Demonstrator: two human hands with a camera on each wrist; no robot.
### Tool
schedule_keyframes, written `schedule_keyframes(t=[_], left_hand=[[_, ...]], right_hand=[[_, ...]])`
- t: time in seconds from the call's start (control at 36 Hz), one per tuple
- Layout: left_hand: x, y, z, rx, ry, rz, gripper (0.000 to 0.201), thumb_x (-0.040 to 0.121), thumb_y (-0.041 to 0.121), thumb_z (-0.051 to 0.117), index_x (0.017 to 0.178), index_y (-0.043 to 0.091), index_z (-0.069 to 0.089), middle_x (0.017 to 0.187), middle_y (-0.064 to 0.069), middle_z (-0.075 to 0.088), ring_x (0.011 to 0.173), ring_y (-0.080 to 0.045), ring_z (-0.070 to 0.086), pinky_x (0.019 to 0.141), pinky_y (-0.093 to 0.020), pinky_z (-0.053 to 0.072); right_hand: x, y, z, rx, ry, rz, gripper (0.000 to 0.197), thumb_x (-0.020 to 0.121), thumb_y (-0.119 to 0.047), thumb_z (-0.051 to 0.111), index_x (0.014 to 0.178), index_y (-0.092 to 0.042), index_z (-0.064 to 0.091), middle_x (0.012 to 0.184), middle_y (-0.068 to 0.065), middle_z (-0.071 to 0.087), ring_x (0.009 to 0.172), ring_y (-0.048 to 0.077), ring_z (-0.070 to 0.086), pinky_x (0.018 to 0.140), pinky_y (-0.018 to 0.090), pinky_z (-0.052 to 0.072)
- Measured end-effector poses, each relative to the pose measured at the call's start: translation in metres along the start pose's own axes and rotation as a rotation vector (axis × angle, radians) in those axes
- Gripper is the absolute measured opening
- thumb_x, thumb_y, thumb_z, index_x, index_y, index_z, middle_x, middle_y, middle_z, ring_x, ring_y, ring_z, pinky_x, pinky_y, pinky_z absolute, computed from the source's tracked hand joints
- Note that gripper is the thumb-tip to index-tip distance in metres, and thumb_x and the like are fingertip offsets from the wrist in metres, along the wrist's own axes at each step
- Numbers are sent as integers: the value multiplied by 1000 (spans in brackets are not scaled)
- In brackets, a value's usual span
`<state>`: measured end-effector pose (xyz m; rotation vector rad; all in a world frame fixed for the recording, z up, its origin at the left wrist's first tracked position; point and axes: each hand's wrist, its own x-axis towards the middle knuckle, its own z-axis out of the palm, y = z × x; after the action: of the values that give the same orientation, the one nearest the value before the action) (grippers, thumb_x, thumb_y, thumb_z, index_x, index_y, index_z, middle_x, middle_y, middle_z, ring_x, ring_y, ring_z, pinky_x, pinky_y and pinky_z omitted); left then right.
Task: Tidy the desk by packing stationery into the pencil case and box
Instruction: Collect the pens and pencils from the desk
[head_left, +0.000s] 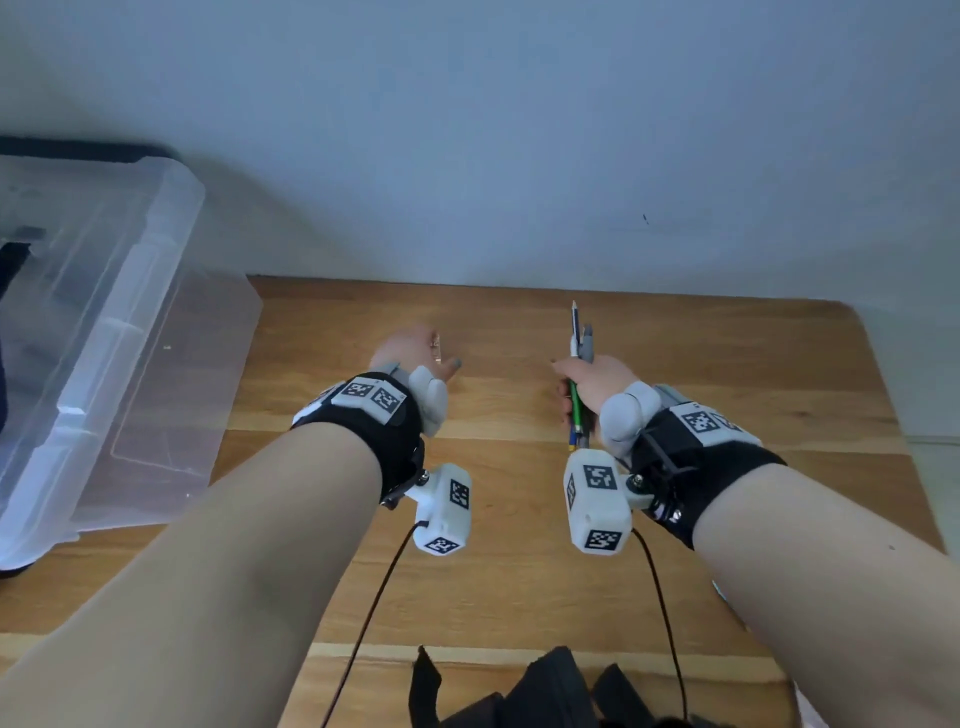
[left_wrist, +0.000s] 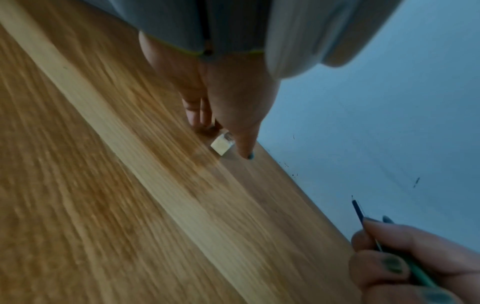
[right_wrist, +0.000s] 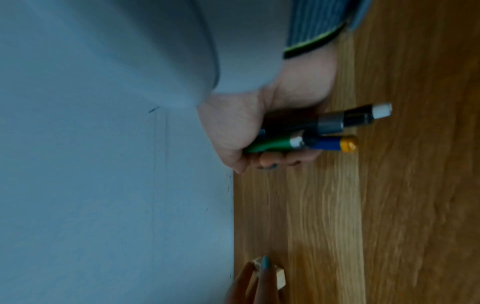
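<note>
A: What stationery is out?

B: A bundle of pens and pencils, gripped in the right hand and standing roughly upright above the wooden surface. One is green, one blue with a yellow end, one black and grey with a white cap.

A: Anything smaller?

B: A small pale eraser block near the far edge of the surface, under the left hand, whose fingers touch it.

A: And the containers?

B: A clear plastic box on the left, partly over the surface. The black pencil case lies at the near edge.
</note>
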<state>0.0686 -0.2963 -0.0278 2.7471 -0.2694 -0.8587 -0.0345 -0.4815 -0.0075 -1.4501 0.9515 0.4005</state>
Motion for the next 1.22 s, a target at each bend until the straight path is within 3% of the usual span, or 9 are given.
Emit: schedule_keyframes(t=[0.17,0.28,0.42,0.58,0.81,0.86,1.03,1.14,1.22], left_hand=[[-1,-26,-15,3,100,-107,33,92,25,54,123,13,51,113,-12,63,92,-29,59,69,-33,43],[-11,-47,-18,-109,85,-150,47,86,14,58,131,15,46,122,-7,61,101,-27,60,80,-34,49],[-33,-59,-18,-51,-2,19,36,86,28,61,121,19,62,117,0,67,100,-22,63,83,-30,52],[-58,-43,-2,-125,-10,180,29,79,10,64,106,21,66,110,2,64,90,-16,59,68,-25,42],[-82,-43,-23,-275,-38,229,26,84,4,58,89,27,66,101,2,69,74,-18,69,67,-28,56],[-89,-48,-35,-338,-36,168,29,84,2,60,85,30,65,101,3,69,75,-20,73,73,-38,60],[-119,-56,-75,-168,116,130,32,84,4,58,100,28,70,93,6,61,80,-16,56,65,-26,45],[-142,-79,-109,-130,194,82,40,80,-3,52,99,27,72,115,1,64,103,-23,60,80,-37,53],[-163,-101,-130,-105,262,26,39,82,-4,54,104,24,71,118,1,58,96,-20,56,69,-28,42]], right_hand=[[-7,-6,8,-55,-39,33,43,92,-22,54,53,-11,41,42,3,43,39,19,38,46,26,35],[-9,-4,18,-86,4,21,39,92,-18,55,56,-12,40,51,5,40,37,17,36,44,24,33],[-12,8,30,-159,53,47,33,90,-9,54,61,-10,40,50,8,39,42,18,35,44,24,31],[-21,26,21,-167,128,68,31,89,-5,49,59,-8,41,49,10,41,43,20,38,46,28,34],[-31,2,36,-215,67,-8,29,89,-9,49,61,-9,41,50,10,42,43,20,39,47,29,36],[-36,-10,51,-279,32,-58,18,87,-11,49,70,-9,43,53,9,43,43,21,40,49,31,38],[-54,-49,105,-509,-103,-219,11,90,-17,49,80,-16,44,61,9,46,49,23,44,52,32,39],[-66,-82,150,-669,-186,-319,13,83,-24,48,92,-14,45,73,13,53,66,28,52,65,40,46],[-83,-105,191,-772,-262,-395,13,82,-27,47,81,-14,46,77,14,54,68,30,55,70,43,50]])
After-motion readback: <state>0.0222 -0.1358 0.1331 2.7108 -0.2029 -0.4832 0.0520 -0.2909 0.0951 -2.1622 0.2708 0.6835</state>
